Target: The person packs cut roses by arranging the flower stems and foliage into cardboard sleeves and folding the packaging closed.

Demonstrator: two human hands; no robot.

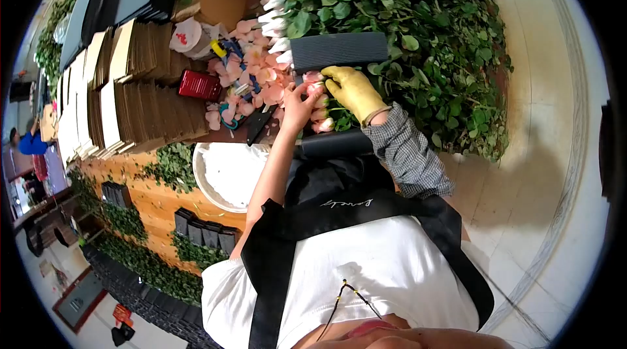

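Several pink roses (322, 125) lie in a row on dark corrugated wrapping, their heads to the left and green leaves to the right. My bare left hand (298, 106) reaches in from the left, thumb and fingers closed around a pink rose head (315, 89) at the upper part of the row. My right hand (356, 93), in a yellow glove with a checked sleeve, curls its fingers at the same rose's right side; the stem there is hidden. Just above both hands lies a dark ribbed cardboard sleeve (339, 50).
Loose pink petals (268, 75), a red box (199, 85) and black-handled scissors or a similar tool (260, 122) lie left of my hands. Folded cardboard stacks (147, 111) stand farther left. Leafy rose stems (444, 55) cover the right side. A white basin (225, 176) sits below.
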